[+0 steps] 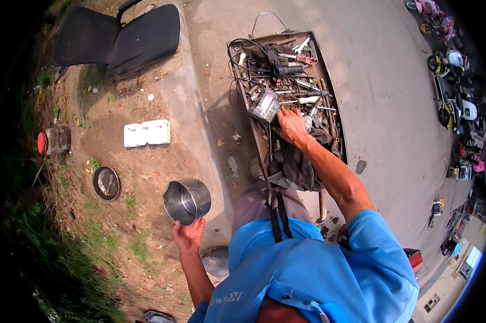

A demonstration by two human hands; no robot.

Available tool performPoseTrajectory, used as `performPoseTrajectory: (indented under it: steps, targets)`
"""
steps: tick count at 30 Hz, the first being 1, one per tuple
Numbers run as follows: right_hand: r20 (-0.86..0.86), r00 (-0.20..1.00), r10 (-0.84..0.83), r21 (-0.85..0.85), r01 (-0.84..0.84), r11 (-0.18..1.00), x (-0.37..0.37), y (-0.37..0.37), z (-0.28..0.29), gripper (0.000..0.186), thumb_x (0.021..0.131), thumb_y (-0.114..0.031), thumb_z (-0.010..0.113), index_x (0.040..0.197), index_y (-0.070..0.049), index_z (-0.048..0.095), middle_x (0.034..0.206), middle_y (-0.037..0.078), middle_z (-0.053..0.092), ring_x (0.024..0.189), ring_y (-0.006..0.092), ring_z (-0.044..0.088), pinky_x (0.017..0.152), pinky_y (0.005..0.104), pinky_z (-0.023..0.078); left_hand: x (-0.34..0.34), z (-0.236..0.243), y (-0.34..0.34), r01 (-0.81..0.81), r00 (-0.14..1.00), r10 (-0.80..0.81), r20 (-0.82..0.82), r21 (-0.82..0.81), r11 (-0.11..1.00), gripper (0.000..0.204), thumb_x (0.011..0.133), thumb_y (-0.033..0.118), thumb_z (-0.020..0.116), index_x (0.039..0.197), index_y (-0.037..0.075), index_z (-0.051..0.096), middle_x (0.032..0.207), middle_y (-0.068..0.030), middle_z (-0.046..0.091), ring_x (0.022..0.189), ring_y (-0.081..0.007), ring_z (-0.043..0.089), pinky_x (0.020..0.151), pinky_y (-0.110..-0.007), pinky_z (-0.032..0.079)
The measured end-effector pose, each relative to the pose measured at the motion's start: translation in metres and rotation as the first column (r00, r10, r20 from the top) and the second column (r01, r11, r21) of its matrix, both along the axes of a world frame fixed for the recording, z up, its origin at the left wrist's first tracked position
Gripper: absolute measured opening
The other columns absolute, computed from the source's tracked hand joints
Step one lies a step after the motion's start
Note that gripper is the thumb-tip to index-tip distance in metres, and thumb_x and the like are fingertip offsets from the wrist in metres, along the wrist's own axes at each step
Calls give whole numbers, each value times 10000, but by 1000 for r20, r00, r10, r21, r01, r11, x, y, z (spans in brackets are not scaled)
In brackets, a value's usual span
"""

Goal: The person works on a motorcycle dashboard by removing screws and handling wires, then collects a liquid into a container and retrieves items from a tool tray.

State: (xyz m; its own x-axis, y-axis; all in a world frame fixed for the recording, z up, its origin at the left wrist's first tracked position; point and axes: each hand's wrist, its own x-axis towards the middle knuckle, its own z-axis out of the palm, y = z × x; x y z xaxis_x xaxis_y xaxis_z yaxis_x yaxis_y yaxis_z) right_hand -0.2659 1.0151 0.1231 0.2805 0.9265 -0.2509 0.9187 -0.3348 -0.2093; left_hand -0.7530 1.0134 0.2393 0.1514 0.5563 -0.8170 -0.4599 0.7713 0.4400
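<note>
My left hand (189, 234) grips a shiny metal pot (195, 200) from below at its near rim. The pot is tilted, so its hollow inside shows. My right hand (292, 127) reaches into a long metal tray of tools (329, 75), with its fingers curled down among the tools. Whatever those fingers hold is hidden. Just left of them, a clear box-shaped plastic container (265, 105) rests at the tray's left edge. Around the hand lie wrenches (302, 45), a screwdriver with a pale handle (308, 100) and dark cloth (299, 167).
A black chair (146, 40) stands at the far left. Below it on the dirt are a white foam block (147, 133), a red-lidded jar (57, 141) and a round dark pan (107, 183). Parked scooters (465, 107) line the right side. A concrete kerb (192, 107) runs left of the tray.
</note>
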Motion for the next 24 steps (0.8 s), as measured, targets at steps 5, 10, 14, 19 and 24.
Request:
performPoseTrajectory:
  steps: [5, 10, 14, 19, 24]
  targets:
    - [-2, 1000, 20, 183, -19, 983, 13, 15, 21, 377, 726, -184, 753, 996, -38, 535, 1016, 163, 620, 1025, 341, 604, 930, 466, 384, -8, 3, -11, -50, 999, 50, 5, 5, 999, 855, 703, 445, 752, 1411, 99, 419, 1353, -193, 451, 1162, -355, 516, 986, -482, 474]
    - [91, 994, -53, 189, 35, 981, 56, 75, 30, 330, 769, -192, 725, 995, -39, 540, 1022, 154, 628, 1024, 333, 608, 892, 467, 387, -17, 1, -13, -54, 998, 54, -25, -15, 998, 831, 710, 447, 747, 1399, 101, 437, 1347, -177, 454, 1178, -345, 495, 997, -487, 459]
    - [131, 988, -81, 151, 61, 987, 93, 109, 31, 348, 788, -249, 723, 1046, -65, 580, 1042, 140, 664, 1037, 304, 641, 876, 505, 403, -15, 11, -12, -38, 998, 38, -54, 2, 999, 796, 724, 451, 734, 1383, 98, 462, 1342, -177, 466, 1177, -346, 497, 1000, -487, 454]
    - [86, 969, -231, 347, 189, 919, 78, 90, 46, 631, 793, -298, 757, 1337, -106, 502, 1393, 172, 500, 1293, 323, 487, 1028, 584, 339, -23, 4, -13, -105, 994, 106, 15, -4, 994, 697, 769, 391, 699, 1367, 113, 476, 1339, -118, 544, 1117, -370, 554, 978, -513, 464]
    - [-70, 944, -323, 101, 329, 939, 19, -20, 65, 826, 766, -433, 771, 1455, -154, 411, 1523, 155, 337, 1396, 371, 332, 1111, 625, 240, -4, 2, -7, -65, 998, 65, 2, 6, 998, 805, 730, 447, 728, 1392, 90, 441, 1296, -192, 483, 1130, -359, 528, 976, -488, 475]
